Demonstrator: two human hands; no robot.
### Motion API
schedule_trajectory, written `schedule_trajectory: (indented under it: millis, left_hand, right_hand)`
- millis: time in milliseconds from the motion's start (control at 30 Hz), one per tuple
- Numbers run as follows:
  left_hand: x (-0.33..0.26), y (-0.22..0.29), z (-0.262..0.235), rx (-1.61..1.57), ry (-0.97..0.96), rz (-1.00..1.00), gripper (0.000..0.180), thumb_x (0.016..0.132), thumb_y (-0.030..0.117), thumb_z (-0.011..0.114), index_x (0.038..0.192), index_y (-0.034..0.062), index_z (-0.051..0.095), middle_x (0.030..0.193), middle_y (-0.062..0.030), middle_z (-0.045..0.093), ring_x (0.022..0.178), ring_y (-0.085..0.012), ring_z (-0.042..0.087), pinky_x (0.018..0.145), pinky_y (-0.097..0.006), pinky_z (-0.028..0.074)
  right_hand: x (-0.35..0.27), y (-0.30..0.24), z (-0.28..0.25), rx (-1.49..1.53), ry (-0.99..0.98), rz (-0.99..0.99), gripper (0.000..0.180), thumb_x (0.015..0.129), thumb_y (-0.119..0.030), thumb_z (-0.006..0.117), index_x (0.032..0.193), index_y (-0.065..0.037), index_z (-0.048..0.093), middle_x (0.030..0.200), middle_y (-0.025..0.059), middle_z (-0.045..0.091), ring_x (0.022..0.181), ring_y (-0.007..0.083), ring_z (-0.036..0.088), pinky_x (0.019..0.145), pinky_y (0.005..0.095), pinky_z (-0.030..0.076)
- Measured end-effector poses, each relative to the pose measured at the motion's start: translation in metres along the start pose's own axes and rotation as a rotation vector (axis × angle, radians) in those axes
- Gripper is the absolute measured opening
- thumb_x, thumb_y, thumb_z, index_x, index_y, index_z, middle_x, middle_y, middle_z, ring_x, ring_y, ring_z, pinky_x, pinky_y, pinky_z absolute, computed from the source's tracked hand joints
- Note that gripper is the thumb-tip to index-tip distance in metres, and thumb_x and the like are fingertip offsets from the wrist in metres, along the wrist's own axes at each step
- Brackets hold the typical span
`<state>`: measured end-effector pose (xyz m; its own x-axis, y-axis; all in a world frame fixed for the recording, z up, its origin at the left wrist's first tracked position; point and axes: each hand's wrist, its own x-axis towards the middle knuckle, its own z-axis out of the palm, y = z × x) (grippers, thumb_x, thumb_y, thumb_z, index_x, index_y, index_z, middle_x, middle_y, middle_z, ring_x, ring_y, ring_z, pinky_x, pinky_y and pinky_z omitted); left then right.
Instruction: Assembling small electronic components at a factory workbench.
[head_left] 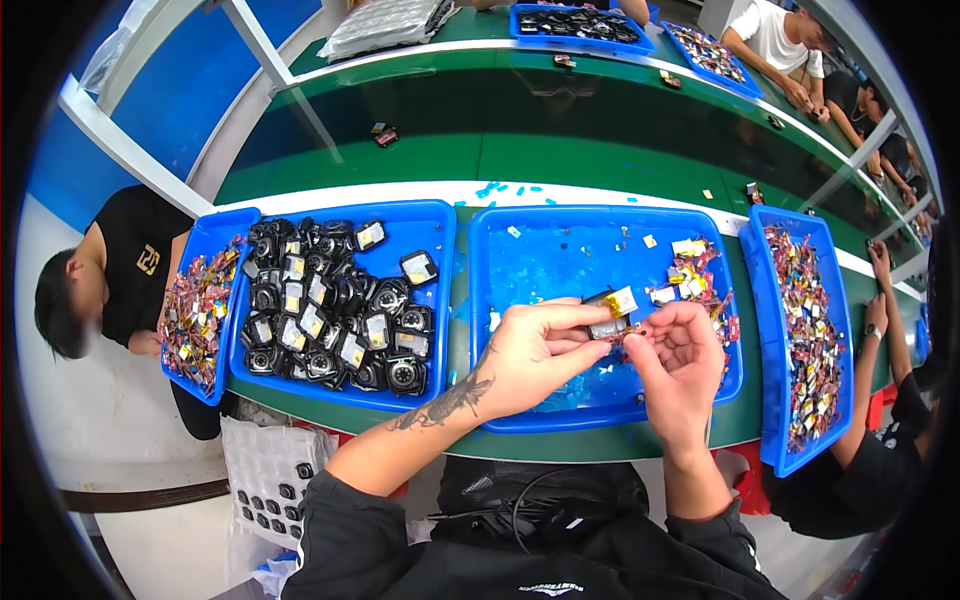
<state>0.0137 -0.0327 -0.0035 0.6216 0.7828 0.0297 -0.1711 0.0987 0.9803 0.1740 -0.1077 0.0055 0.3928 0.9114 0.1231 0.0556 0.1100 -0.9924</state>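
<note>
Both hands raised over the middle blue tray (560, 250), meeting above its front half. Left hand (535, 355) closed around a small dark module with a yellow-tagged silver cell (612, 308), thumb and fingers pinching it from the left; tattooed forearm entering from lower left. Right hand (680, 365) curled, fingertips pinched on thin coloured wires (632, 335) trailing from the same module (exact contact point too small to make out). Module held clear of the tray floor, just in front of a loose heap of small cells and scraps (692, 275) at the tray's right side. To the left, a second blue tray (440, 225) packed with black round camera-like units (335, 315), many with pale cells on top. Further left, a narrower tray of small coloured parts (198, 315), tilted over the surface edge beside a seated person in black (125, 265). At right, another narrow tray of mixed coloured parts (805, 340), with another person's arm (880, 340) alongside it. Green surface (600, 160) running across behind, white strip along its near edge, more blue trays (580, 25) at the far side with other people seated there. Bag of small black pieces (275, 480) below the surface, lower left
</note>
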Motion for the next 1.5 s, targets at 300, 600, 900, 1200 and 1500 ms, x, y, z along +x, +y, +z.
schedule_trajectory:
  millis: [300, 600, 900, 1200, 1500]
  left_hand:
    - [-0.001, 0.002, 0.002, 0.213, 0.036, 0.089, 0.032, 0.084, -0.003, 0.068, 0.116, -0.0049, 0.064, 0.109, -0.0129, 0.064, 0.098, -0.0188, 0.066, 0.084, -0.027, 0.056]
    - [0.001, -0.001, 0.005, 0.046, 0.063, 0.060, 0.036, 0.086, -0.003, 0.065, 0.122, -0.0015, 0.062, 0.114, -0.0140, 0.065, 0.097, -0.0153, 0.065, 0.084, -0.025, 0.055]
    - [-0.001, -0.001, 0.007, -0.068, 0.062, 0.062, 0.047, 0.088, -0.006, 0.060, 0.134, 0.0012, 0.052, 0.118, -0.0133, 0.063, 0.102, -0.0140, 0.063, 0.085, -0.025, 0.054]
    - [0.001, -0.002, 0.006, -0.092, 0.063, 0.090, 0.052, 0.090, -0.004, 0.058, 0.137, 0.0042, 0.038, 0.116, -0.0155, 0.063, 0.104, -0.0176, 0.063, 0.088, -0.028, 0.052]
    - [-0.001, 0.039, -0.048, 1.228, 0.246, 0.237, 0.057, 0.083, 0.021, 0.069, 0.134, 0.0085, 0.047, 0.131, -0.0184, 0.051, 0.099, -0.0327, 0.063, 0.087, -0.042, 0.050]
  right_hand:
    - [-0.002, 0.015, 0.009, -0.041, 0.093, -0.164, 0.026, 0.079, 0.005, 0.073, 0.089, -0.004, 0.050, 0.085, 0.0042, 0.060, 0.071, 0.0051, 0.051, 0.064, 0.0191, 0.042]
    - [0.000, 0.022, 0.014, -0.115, 0.122, -0.215, 0.026, 0.079, 0.004, 0.073, 0.093, -0.002, 0.052, 0.085, 0.0024, 0.054, 0.072, 0.0054, 0.050, 0.064, 0.0193, 0.043]
    - [0.005, 0.012, 0.018, 0.043, -0.013, -0.032, 0.038, 0.082, 0.004, 0.069, 0.116, 0.000, 0.051, 0.097, 0.0050, 0.054, 0.085, 0.0083, 0.055, 0.070, 0.0205, 0.050]
    - [0.014, 0.003, 0.019, -0.180, -0.038, -0.128, 0.035, 0.083, 0.003, 0.067, 0.115, 0.000, 0.053, 0.092, 0.0043, 0.057, 0.080, 0.0074, 0.056, 0.067, 0.0194, 0.049]
    - [0.095, -0.013, -0.005, -0.238, -0.310, -0.037, 0.043, 0.080, 0.006, 0.062, 0.119, 0.001, 0.047, 0.082, 0.0140, 0.069, 0.080, 0.0180, 0.069, 0.074, 0.0268, 0.053]
